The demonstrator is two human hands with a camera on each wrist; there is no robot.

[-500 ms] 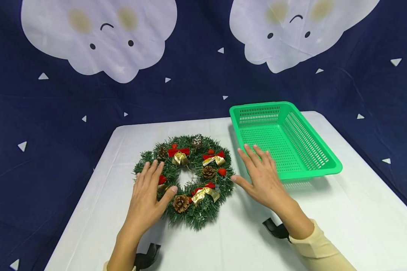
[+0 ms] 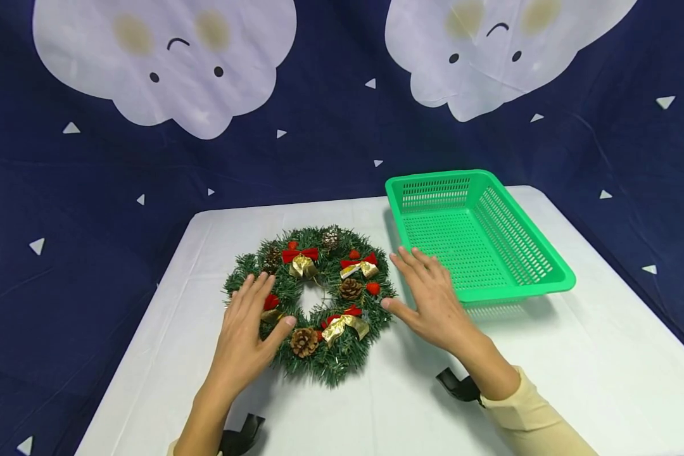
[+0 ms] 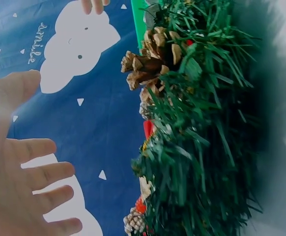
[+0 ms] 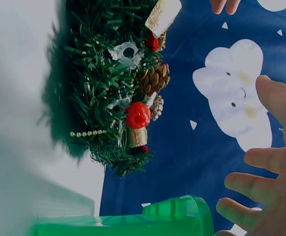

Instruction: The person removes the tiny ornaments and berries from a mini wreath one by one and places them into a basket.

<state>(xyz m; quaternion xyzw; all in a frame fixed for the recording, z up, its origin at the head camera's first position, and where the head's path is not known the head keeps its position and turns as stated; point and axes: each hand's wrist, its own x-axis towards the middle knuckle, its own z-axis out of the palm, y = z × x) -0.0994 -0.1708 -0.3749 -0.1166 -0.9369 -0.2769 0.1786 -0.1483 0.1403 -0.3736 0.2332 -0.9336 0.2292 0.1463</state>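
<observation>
A green Christmas wreath [image 2: 342, 364] lies on the table, trimmed with pine cones, red berries and red and gold bows. Over its left side is my left hand [image 2: 245, 339], fingers spread and straight, holding nothing. My right hand [image 2: 433, 307] hovers between the wreath's right edge and the green basket, its fingers also extended and nothing in them. In the left wrist view the palm [image 3: 10, 191] faces the wreath [image 3: 197, 142] with a gap between. The right wrist view shows the other palm [image 4: 280, 187] likewise apart from the wreath [image 4: 99, 83].
A green plastic basket [image 2: 521, 294] with slotted walls stands at the back right of the table, tilted in view. White cloth covers the table [image 2: 148, 367]. Behind it hangs a dark blue curtain [image 2: 330, 164] with clouds and triangles.
My right hand has moved slightly left, closer to the wreath. The left hand has shifted only a little; wreath and basket stay where they were.
</observation>
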